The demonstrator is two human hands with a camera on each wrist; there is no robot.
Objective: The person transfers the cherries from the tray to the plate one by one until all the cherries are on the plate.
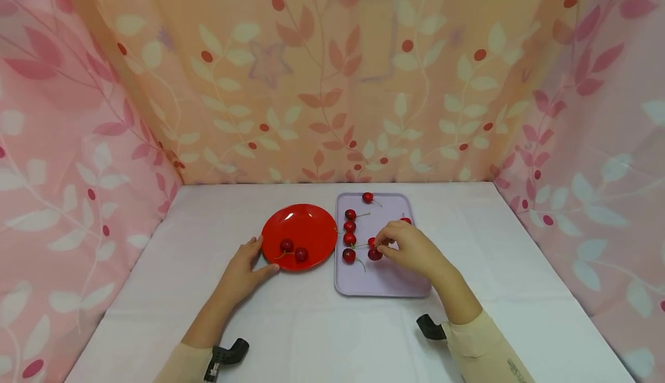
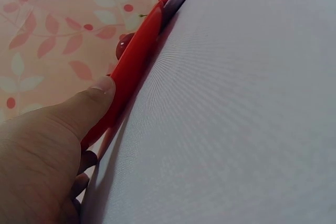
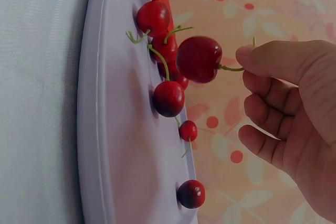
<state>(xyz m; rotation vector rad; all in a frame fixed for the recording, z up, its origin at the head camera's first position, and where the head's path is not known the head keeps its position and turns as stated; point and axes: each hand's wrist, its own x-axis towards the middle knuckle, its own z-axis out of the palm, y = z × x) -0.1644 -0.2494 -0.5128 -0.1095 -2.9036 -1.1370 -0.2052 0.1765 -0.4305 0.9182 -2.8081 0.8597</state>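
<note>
My left hand [image 1: 241, 272] grips the near-left edge of a round red plate [image 1: 306, 227]; in the left wrist view the thumb lies on its rim [image 2: 128, 80]. Two dark red cherries sit on this plate, one of them a cherry [image 1: 301, 254] near its front. Over a pale purple tray [image 1: 358, 283], my right hand [image 1: 410, 248] pinches a cherry's stem between thumb and forefinger. The held cherry [image 3: 199, 59] hangs clear of the tray in the right wrist view. Several other cherries with green stems lie on the tray, such as the cherry [image 1: 349, 255] near its left edge.
Plate and tray stand side by side, almost touching, on a white cloth-covered table [image 1: 312, 337]. Flowered curtains [image 1: 332, 82] enclose the back and both sides. A black wrist mount [image 1: 431, 327] sits on each forearm.
</note>
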